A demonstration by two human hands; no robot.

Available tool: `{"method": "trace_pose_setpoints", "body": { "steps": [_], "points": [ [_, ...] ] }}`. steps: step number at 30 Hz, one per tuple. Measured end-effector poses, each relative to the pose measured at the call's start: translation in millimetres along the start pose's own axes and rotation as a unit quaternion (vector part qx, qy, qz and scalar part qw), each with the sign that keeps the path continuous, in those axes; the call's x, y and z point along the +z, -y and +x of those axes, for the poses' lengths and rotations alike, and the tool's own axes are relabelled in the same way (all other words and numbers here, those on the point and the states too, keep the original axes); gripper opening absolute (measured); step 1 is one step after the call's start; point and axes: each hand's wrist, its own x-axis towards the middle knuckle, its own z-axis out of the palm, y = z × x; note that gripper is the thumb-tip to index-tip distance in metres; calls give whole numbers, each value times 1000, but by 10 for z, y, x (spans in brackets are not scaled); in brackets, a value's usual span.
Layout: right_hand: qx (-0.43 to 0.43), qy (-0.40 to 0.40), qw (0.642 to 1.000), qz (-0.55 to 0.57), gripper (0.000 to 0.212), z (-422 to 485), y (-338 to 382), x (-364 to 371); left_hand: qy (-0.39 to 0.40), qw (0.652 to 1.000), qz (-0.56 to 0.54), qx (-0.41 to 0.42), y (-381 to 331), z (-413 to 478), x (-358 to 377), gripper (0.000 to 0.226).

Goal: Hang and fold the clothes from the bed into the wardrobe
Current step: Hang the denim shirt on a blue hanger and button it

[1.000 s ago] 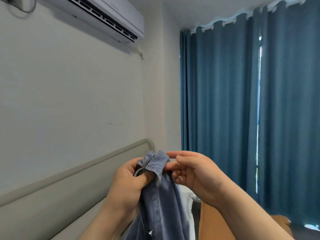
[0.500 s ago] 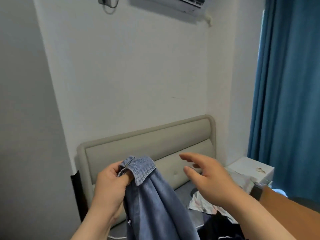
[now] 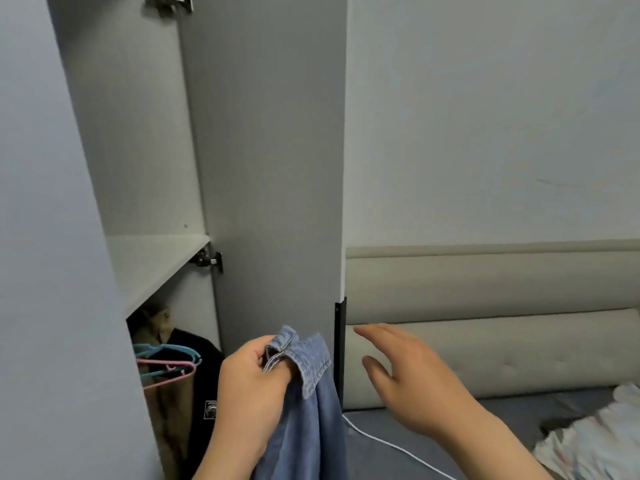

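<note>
Left hand [image 3: 252, 382] low at six o'clock, fingers curled tight round the collar of the denim shirt [image 3: 308, 424]. The blue cloth hangs straight down from that grip and runs out of the bottom edge. Right hand [image 3: 415, 386] at five o'clock, spread wide, fingers straight, holding nothing, just beside the shirt and not touching it.

The wardrobe [image 3: 263, 168] fills ten to twelve o'clock, its grey door swung open edge-on behind the shirt. A shelf [image 3: 156, 261] sits at nine o'clock. Below it, at eight o'clock, blue and pink hangers [image 3: 166, 362] hang bare in front of a dark garment [image 3: 204, 375] and what looks like a tan coat [image 3: 166, 414], though it is dim in there.

Over at three o'clock, the beige headboard [image 3: 485, 323]. The grey bed [image 3: 502, 420] lies at four o'clock, a white cable [image 3: 391, 445] trailing across it and pale clothes [image 3: 595, 441] heaped at the right edge.
</note>
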Motion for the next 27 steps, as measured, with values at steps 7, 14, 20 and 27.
{"method": "trace_pose_setpoints", "body": {
  "steps": [7,14,20,27],
  "points": [
    [-14,45,996,71,45,566,415,781,-66,996,-31,-44,341,319,-474,9],
    [-4,63,976,208,38,1214,572,1285,-175,979,-41,-92,859,576,-657,17],
    [-17,117,935,334,31,1869,711,1988,-243,965,21,-96,1318,844,-885,26],
    [-15,201,893,402,22,2384,606,2797,-347,928,78,-111,1648,1229,-850,8]
  ]
}}
